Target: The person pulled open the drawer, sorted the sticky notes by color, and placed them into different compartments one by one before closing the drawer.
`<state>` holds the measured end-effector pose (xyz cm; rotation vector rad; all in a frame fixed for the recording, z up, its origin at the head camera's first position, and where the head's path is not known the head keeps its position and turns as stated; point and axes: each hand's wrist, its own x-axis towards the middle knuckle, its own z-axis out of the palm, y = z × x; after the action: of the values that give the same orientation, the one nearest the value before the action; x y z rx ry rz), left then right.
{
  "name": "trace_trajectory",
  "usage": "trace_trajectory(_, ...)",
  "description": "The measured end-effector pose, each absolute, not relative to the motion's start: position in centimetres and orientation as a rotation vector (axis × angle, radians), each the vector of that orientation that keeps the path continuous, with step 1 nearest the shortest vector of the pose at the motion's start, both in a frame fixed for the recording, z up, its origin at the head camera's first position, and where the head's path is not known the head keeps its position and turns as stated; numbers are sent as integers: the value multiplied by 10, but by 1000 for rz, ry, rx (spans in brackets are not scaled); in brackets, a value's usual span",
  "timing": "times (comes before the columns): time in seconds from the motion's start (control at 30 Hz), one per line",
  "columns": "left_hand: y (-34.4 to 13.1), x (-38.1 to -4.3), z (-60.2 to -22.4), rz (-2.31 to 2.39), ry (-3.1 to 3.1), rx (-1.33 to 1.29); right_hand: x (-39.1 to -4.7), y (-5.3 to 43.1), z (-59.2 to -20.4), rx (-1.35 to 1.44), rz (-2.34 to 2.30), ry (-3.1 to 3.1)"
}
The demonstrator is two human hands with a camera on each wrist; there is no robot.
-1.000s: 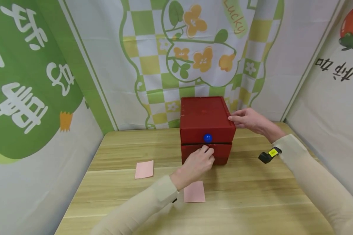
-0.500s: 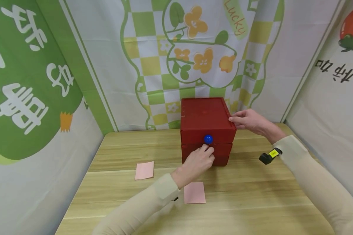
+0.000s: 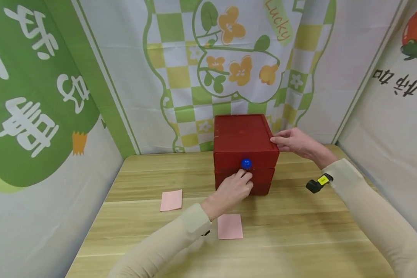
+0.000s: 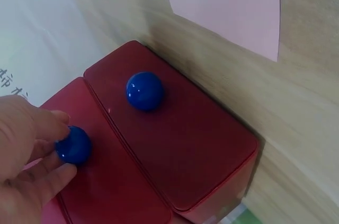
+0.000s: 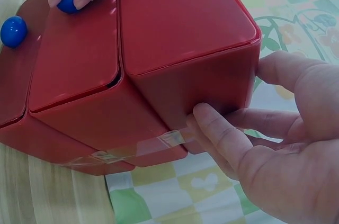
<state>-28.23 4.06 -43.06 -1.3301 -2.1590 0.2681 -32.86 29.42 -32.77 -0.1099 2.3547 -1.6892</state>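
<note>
A red drawer box (image 3: 241, 133) with blue round knobs stands on the table near the back cloth. My left hand (image 3: 231, 191) pinches the middle drawer's blue knob (image 4: 74, 145) between thumb and fingers. The bottom drawer's knob (image 4: 144, 91) is free in the left wrist view, while my hand hides it in the head view. Above my fingers the top drawer's knob (image 3: 246, 163) shows. My right hand (image 3: 293, 143) rests at the box's upper right edge, thumb at the top and extended fingers against the red side (image 5: 185, 94). A thin dark slit shows at the middle drawer's corner.
Two pink paper squares lie on the wooden table (image 3: 142, 239): one square (image 3: 171, 200) to the left, another square (image 3: 230, 227) in front of the box beside my left wrist. Patterned cloth (image 3: 180, 77) hangs behind and along both sides. Clear tape (image 5: 106, 156) crosses the box's side.
The middle drawer has slid back in; the dark gap under the top drawer has narrowed to a thin seam. My left hand moved slightly with the knob. My right hand stayed in place.
</note>
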Motion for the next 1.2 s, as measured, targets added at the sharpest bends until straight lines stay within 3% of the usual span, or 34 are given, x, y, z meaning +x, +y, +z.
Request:
trace_trajectory(0.47, 33, -284, -446, 141, -1975, -1554, -331, 295, -326, -102, -1674, 2393)
trace_trajectory(1.2, 35, -281, -480, 409, -2099, -1499, -331, 293, -328, -96, -1669, 2367)
